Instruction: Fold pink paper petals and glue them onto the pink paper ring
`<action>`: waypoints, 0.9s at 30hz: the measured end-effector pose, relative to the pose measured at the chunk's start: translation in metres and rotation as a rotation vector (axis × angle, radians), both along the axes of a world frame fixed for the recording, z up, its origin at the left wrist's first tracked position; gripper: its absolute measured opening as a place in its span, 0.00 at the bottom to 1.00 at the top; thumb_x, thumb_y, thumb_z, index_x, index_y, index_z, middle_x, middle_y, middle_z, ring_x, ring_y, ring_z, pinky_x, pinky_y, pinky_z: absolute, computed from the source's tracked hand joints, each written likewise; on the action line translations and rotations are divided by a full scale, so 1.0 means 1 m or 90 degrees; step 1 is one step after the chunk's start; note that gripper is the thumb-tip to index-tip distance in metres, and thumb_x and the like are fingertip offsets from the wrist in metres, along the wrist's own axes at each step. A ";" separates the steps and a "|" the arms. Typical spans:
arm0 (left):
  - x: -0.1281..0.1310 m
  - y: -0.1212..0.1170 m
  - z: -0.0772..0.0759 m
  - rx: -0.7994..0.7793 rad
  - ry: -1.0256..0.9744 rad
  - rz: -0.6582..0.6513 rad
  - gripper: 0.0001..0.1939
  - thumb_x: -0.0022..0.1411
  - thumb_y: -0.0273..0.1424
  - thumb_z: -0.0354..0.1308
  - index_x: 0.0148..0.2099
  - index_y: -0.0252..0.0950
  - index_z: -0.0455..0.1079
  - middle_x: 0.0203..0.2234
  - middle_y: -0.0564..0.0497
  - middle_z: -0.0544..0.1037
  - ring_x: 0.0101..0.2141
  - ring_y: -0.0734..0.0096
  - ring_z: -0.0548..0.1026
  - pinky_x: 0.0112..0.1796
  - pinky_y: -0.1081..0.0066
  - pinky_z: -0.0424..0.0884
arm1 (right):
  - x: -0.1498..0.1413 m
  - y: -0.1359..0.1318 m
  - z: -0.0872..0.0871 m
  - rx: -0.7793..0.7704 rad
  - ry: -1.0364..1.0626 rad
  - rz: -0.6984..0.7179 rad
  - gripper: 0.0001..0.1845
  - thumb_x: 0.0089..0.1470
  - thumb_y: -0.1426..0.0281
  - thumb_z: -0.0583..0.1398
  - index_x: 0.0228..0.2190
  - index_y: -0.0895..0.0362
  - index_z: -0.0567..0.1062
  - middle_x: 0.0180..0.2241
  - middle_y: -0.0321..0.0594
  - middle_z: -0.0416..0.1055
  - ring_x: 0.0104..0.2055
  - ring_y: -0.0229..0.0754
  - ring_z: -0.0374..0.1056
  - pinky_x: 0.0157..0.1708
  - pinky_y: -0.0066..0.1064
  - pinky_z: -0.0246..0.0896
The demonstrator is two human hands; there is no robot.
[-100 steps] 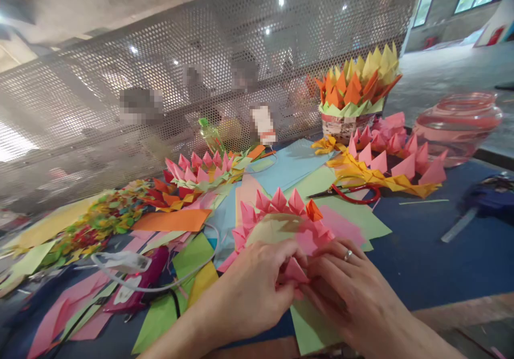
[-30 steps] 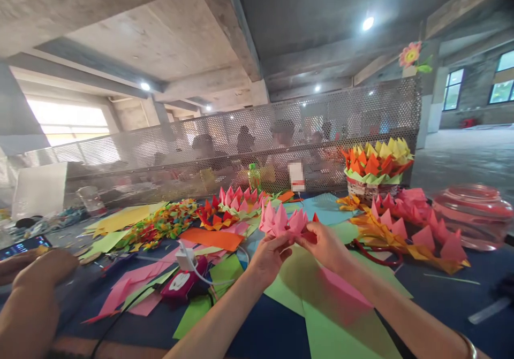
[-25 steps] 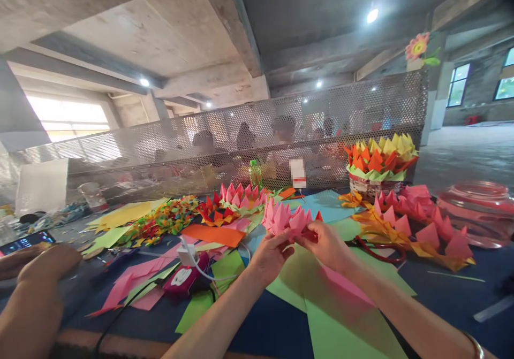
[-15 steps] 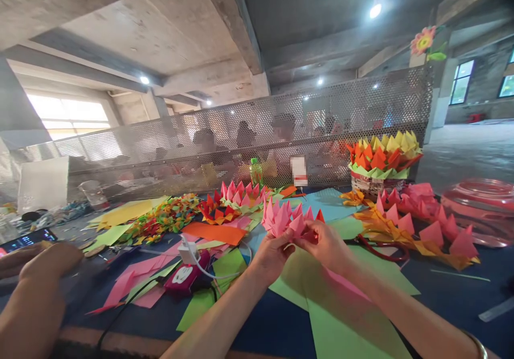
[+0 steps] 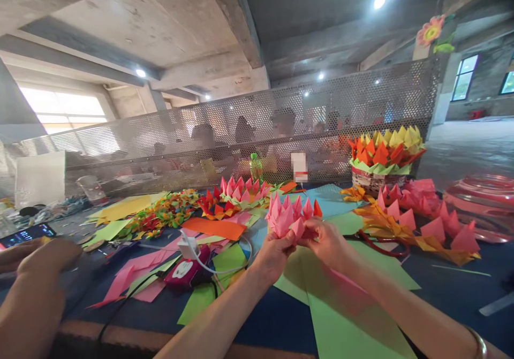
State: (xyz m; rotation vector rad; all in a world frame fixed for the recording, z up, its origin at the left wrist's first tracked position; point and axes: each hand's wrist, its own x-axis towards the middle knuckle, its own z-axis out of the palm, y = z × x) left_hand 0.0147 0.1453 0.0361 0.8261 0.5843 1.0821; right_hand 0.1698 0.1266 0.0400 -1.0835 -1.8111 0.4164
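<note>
Raised over the table is a chain of folded pink paper petals (image 5: 281,213), with one orange-red petal at its right end. My left hand (image 5: 273,254) pinches its lower front edge, thumb on top. Close beside it, my right hand (image 5: 327,244) grips the chain's right part; the fingertips are partly hidden behind the paper. Under my forearms lie light green paper sheets (image 5: 353,305) and a pink sheet. To the right of my right hand rest red-handled scissors (image 5: 383,245), partly hidden.
Pink and yellow petal chains (image 5: 417,225), a glass jar (image 5: 482,206) and a petal-topped basket (image 5: 379,180) stand right. A purple power adapter (image 5: 188,270) with cords lies left. A co-worker's arm (image 5: 36,279) is at far left, near a phone (image 5: 30,236). Perforated metal screen (image 5: 172,139) behind.
From over the table's green sheets, the pink chain was lifted higher and the view tilted up. Lately my left thumb has shifted slightly along the chain; both hands keep hold of it.
</note>
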 end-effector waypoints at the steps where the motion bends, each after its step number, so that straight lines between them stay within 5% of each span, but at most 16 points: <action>1: 0.000 0.000 0.001 -0.002 0.001 0.000 0.19 0.36 0.31 0.76 0.31 0.30 0.76 0.26 0.50 0.76 0.26 0.77 0.70 0.30 0.75 0.63 | 0.000 0.000 0.000 0.002 0.001 -0.002 0.04 0.52 0.70 0.62 0.32 0.57 0.78 0.32 0.39 0.75 0.37 0.43 0.71 0.39 0.33 0.67; 9: -0.008 0.005 0.006 -0.053 0.017 0.000 0.17 0.41 0.32 0.74 0.32 0.31 0.74 0.27 0.50 0.76 0.27 0.76 0.72 0.28 0.77 0.63 | -0.002 -0.011 0.012 0.015 0.014 0.017 0.15 0.51 0.67 0.63 0.42 0.57 0.72 0.39 0.42 0.74 0.42 0.44 0.70 0.44 0.36 0.65; 15: -0.015 0.010 0.011 -0.096 0.034 0.039 0.15 0.45 0.32 0.72 0.29 0.32 0.70 0.20 0.56 0.71 0.20 0.82 0.68 0.20 0.80 0.58 | 0.006 -0.016 0.028 0.019 0.120 -0.042 0.11 0.58 0.68 0.53 0.42 0.56 0.70 0.41 0.42 0.72 0.43 0.42 0.68 0.43 0.34 0.63; 20: -0.021 0.017 0.013 -0.129 0.072 0.069 0.13 0.53 0.31 0.68 0.28 0.32 0.66 0.17 0.56 0.69 0.17 0.82 0.66 0.17 0.81 0.57 | 0.019 0.005 0.021 0.038 0.230 -0.179 0.13 0.50 0.70 0.55 0.40 0.58 0.69 0.33 0.42 0.73 0.36 0.43 0.69 0.35 0.34 0.62; 27: -0.022 0.017 0.017 -0.121 0.155 0.113 0.11 0.54 0.28 0.66 0.28 0.32 0.66 0.18 0.53 0.70 0.20 0.79 0.70 0.24 0.78 0.67 | 0.026 0.014 0.014 0.005 0.273 -0.152 0.10 0.46 0.66 0.61 0.33 0.56 0.73 0.30 0.43 0.77 0.33 0.44 0.73 0.33 0.34 0.65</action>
